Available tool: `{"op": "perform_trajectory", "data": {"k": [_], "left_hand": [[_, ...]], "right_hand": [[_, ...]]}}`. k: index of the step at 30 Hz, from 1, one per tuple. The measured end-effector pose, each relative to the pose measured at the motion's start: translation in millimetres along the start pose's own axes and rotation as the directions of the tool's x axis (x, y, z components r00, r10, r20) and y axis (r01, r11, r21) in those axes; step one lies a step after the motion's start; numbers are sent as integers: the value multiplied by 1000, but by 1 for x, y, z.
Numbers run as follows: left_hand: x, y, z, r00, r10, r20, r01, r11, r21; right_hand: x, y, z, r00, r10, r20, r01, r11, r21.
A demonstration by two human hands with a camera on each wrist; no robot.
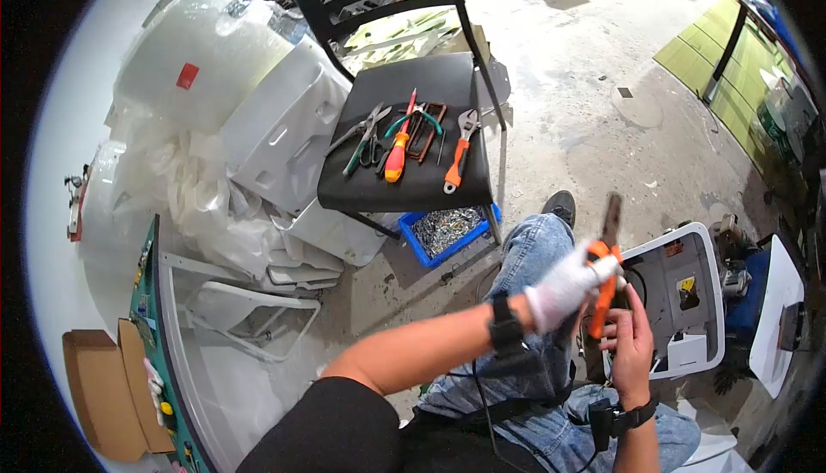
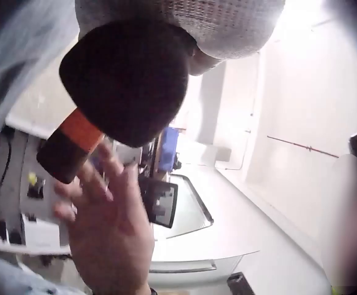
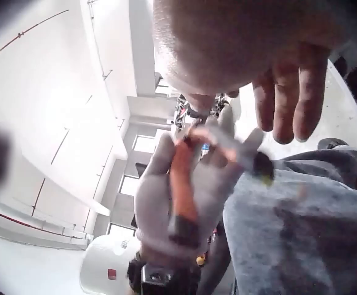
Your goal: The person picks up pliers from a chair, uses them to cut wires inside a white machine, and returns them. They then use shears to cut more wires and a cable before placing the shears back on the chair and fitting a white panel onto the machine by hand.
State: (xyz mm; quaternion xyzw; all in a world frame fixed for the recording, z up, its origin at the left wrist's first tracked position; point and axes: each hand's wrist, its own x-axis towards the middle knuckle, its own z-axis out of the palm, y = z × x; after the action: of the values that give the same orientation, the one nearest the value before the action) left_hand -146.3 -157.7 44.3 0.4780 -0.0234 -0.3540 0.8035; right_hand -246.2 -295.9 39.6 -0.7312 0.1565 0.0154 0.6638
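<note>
The white-gloved left hand (image 1: 568, 288) grips orange-handled pliers (image 1: 606, 301), their dark metal end pointing up and away in the head view. In the right wrist view the gloved left hand (image 3: 197, 196) lies round the orange handles (image 3: 183, 184), partly blurred. The bare right hand (image 1: 632, 344) is just right of the handles, fingers extended and slightly bent; whether a fingertip touches the tool is unclear. In the left wrist view the right hand (image 2: 114, 233) shows its palm behind a black-and-orange handle end (image 2: 80, 135).
A black chair (image 1: 396, 86) ahead bears an orange adjustable wrench (image 1: 460, 159), a red-and-yellow screwdriver (image 1: 396, 159) and several other tools. Beneath it is a blue bin (image 1: 434, 258) of small metal parts. A white shell (image 1: 710, 301) stands at right; plastic-wrapped panels (image 1: 206, 69) stand left.
</note>
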Motion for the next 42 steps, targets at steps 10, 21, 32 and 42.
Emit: {"op": "perform_trajectory", "data": {"k": [10,21,32,42], "left_hand": [[-57,206,-246,643,707,-293,154,255,954],[-24,216,-388,468,687,-555,796,-55,603],[-10,205,-373,452,699,-554,870,-208,447],[12,213,-310,713,616,-335,591,-271,760]], "right_hand": [[13,11,-2,984,171,-48,-166,981,97],[6,35,-9,939,318,-128,-308,947,93],[8,36,-6,936,332,-117,-317,940,130],[7,37,-9,940,324,-108,-311,942,124]]}}
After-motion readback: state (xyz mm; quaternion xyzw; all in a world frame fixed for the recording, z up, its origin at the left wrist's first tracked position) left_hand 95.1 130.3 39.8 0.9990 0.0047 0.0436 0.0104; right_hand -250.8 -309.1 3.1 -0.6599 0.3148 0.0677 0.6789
